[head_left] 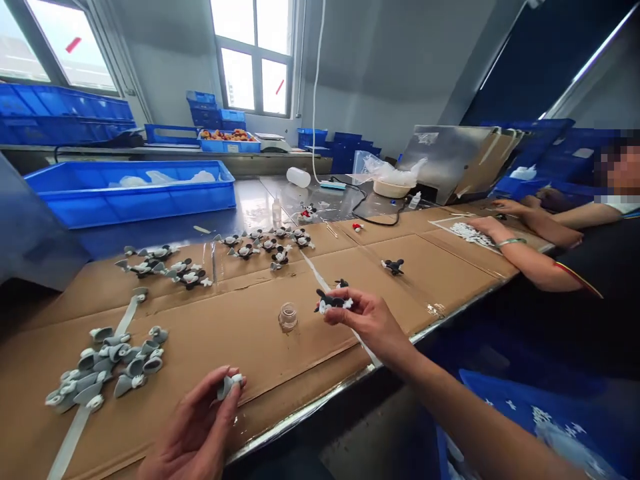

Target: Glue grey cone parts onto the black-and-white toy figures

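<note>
The left hand (193, 427) curls in a fingertip pinch on a small grey moulded figure piece (230, 385), and the right hand (367, 320) pinches a black-and-white mouse-eared figure (333, 302) above a brown corrugated cardboard sheet (260, 340). A small clear glass jar (288, 317) stands on the cardboard at 9 o'clock from the right hand, and a heap of grey moulded pieces (105, 367) lies at 10 o'clock from the left hand. A row of black-and-white figures (245, 250) lies at 12 o'clock, and a co-worker's hands (493, 230) are at 2 o'clock.
</note>
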`<state>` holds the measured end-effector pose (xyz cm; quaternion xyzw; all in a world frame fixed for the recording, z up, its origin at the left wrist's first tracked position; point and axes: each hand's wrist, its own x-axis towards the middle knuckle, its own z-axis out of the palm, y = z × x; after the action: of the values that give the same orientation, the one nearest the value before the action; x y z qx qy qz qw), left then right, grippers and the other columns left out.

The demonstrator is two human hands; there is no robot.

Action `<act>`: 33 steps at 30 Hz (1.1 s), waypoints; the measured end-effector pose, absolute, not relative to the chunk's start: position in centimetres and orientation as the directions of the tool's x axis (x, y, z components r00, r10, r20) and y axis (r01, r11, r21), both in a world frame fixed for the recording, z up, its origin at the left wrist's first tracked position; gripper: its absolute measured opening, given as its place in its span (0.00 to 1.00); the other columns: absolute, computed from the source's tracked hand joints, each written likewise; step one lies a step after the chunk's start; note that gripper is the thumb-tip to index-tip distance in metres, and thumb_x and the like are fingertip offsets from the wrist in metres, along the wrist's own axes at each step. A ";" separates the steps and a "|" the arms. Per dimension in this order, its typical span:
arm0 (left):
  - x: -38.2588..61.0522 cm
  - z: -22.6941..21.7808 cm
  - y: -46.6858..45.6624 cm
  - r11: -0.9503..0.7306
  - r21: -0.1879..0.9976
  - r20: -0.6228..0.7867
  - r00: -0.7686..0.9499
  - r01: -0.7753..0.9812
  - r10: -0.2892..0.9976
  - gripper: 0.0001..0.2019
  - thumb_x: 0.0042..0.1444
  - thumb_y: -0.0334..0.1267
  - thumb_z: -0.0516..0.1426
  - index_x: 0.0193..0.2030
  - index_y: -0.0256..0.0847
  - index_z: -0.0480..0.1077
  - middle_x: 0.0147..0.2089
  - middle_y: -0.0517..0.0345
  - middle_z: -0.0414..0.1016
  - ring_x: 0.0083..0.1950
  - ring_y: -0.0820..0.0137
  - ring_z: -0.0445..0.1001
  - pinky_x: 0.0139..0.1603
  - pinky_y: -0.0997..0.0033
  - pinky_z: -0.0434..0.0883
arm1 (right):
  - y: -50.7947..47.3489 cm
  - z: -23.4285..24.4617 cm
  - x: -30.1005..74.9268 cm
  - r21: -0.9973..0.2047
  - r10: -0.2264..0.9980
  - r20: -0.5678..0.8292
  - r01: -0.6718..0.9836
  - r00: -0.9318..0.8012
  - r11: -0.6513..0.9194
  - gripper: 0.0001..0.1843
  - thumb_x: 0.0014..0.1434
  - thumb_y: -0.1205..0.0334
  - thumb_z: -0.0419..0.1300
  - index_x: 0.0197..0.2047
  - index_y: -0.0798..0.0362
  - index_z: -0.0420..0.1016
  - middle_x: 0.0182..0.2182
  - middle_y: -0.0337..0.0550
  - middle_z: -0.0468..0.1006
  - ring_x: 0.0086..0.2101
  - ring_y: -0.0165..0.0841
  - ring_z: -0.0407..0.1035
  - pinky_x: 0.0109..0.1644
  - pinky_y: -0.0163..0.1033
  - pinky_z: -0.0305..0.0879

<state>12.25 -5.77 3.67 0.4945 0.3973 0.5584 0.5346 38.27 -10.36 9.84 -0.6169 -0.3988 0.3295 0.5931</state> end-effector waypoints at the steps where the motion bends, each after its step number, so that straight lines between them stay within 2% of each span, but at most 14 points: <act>1: 12.2 3.7 -5.7 -0.128 0.975 0.141 0.061 -0.181 0.988 0.19 0.43 0.47 0.75 0.42 0.45 0.82 0.43 0.56 0.84 0.42 0.68 0.84 0.51 0.82 0.75 | -9.7 10.3 38.7 -0.990 0.896 0.074 0.143 0.437 0.012 0.24 0.46 0.49 0.75 0.43 0.54 0.81 0.33 0.43 0.83 0.32 0.33 0.77 0.43 0.38 0.73; 5: 12.5 4.1 -6.1 -0.177 0.978 0.182 0.039 -0.109 0.983 0.14 0.49 0.43 0.72 0.43 0.49 0.82 0.41 0.59 0.85 0.38 0.69 0.84 0.45 0.85 0.76 | -7.6 11.8 39.4 -0.954 0.948 0.076 0.298 0.308 -0.020 0.21 0.50 0.50 0.72 0.43 0.54 0.82 0.31 0.42 0.82 0.33 0.32 0.76 0.43 0.38 0.71; 13: 13.3 4.2 -6.8 -0.120 0.977 0.122 0.000 -0.179 0.993 0.14 0.49 0.44 0.72 0.43 0.49 0.82 0.41 0.58 0.84 0.37 0.69 0.84 0.36 0.85 0.78 | -6.0 13.6 39.2 -0.846 0.979 0.059 0.530 0.194 -0.054 0.19 0.50 0.49 0.72 0.37 0.56 0.81 0.24 0.39 0.78 0.27 0.30 0.71 0.34 0.35 0.64; 19: 13.1 4.4 -6.9 -0.153 0.971 0.161 0.028 -0.183 0.987 0.12 0.51 0.39 0.70 0.43 0.50 0.82 0.41 0.61 0.83 0.39 0.73 0.83 0.41 0.85 0.78 | -5.2 13.9 39.1 -0.770 0.985 0.069 0.636 0.157 -0.047 0.18 0.51 0.49 0.72 0.34 0.57 0.80 0.24 0.38 0.75 0.26 0.28 0.67 0.31 0.35 0.59; 25: 13.2 4.4 -6.9 -0.172 0.975 0.175 0.014 -0.142 0.984 0.11 0.51 0.39 0.70 0.43 0.50 0.81 0.40 0.62 0.83 0.38 0.74 0.82 0.40 0.88 0.77 | -4.6 14.8 37.5 -0.547 0.986 0.128 0.837 0.106 -0.019 0.13 0.57 0.56 0.70 0.32 0.58 0.81 0.21 0.34 0.69 0.24 0.25 0.59 0.29 0.34 0.51; 29: 13.2 4.4 -6.9 -0.185 0.973 0.189 0.014 -0.139 0.982 0.11 0.53 0.38 0.70 0.44 0.50 0.81 0.41 0.63 0.83 0.39 0.75 0.82 0.43 0.87 0.77 | -4.7 15.5 36.4 -0.436 0.984 0.144 0.900 0.104 -0.031 0.11 0.58 0.60 0.71 0.29 0.58 0.81 0.19 0.31 0.65 0.23 0.23 0.54 0.30 0.35 0.49; 33: 13.3 4.5 -6.9 -0.207 0.964 0.210 -0.001 -0.165 0.978 0.12 0.52 0.36 0.70 0.44 0.49 0.81 0.39 0.64 0.84 0.38 0.76 0.83 0.45 0.88 0.77 | -4.7 15.8 35.6 -0.338 0.984 0.144 0.940 0.104 -0.049 0.11 0.58 0.61 0.71 0.27 0.58 0.80 0.18 0.31 0.64 0.23 0.23 0.54 0.31 0.35 0.47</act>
<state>13.31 -6.90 4.49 0.5109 0.3977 0.5852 0.4882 35.63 -4.68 15.77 -0.7216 -0.6665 0.0630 0.1762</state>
